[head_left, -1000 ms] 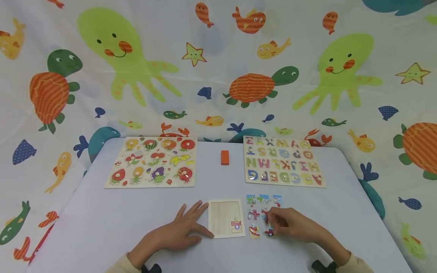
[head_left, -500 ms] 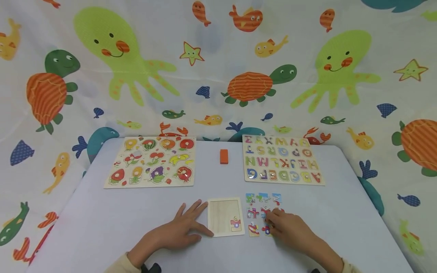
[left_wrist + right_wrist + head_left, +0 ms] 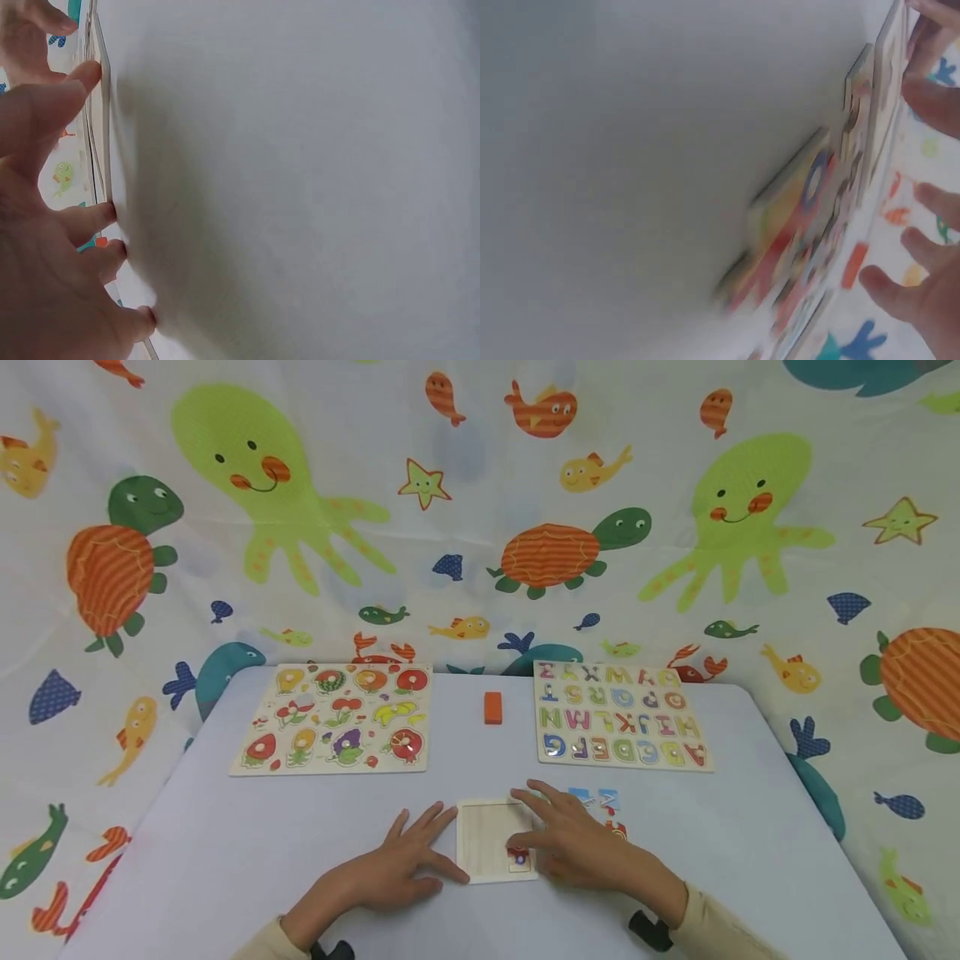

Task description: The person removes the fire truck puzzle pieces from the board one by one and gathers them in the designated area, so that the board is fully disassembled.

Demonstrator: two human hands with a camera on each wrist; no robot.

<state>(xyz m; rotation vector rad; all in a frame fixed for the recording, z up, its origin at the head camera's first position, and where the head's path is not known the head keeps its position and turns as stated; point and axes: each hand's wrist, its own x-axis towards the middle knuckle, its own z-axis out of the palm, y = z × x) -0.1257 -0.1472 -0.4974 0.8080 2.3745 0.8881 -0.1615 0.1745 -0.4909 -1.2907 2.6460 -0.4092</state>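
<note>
A square wooden puzzle tray (image 3: pixel 483 839) lies in front of me, a jigsaw piece (image 3: pixel 519 864) in its lower right corner. My left hand (image 3: pixel 397 868) lies with fingers spread against the tray's left edge; its fingertips (image 3: pixel 97 214) touch down there in the left wrist view. My right hand (image 3: pixel 577 843) reaches over the tray's right side, one finger extended at the corner piece, others stretched out. Nothing shows gripped in it, though its thumb-side contact is partly hidden. Beneath and beside it lie loose jigsaw pieces (image 3: pixel 609 799), partly covered; some (image 3: pixel 787 210) look blurred in the right wrist view.
At the back left is a fruit peg puzzle (image 3: pixel 333 718), and at the back right an alphabet peg puzzle (image 3: pixel 618 714). An orange block (image 3: pixel 492 707) lies between them. A curtain printed with sea animals (image 3: pixel 465 527) hangs behind the white table (image 3: pixel 187 860).
My right hand has moved left from the loose pieces to the tray's right side, its fingers extending from a curled pose. My left hand has stayed at the tray's left edge.
</note>
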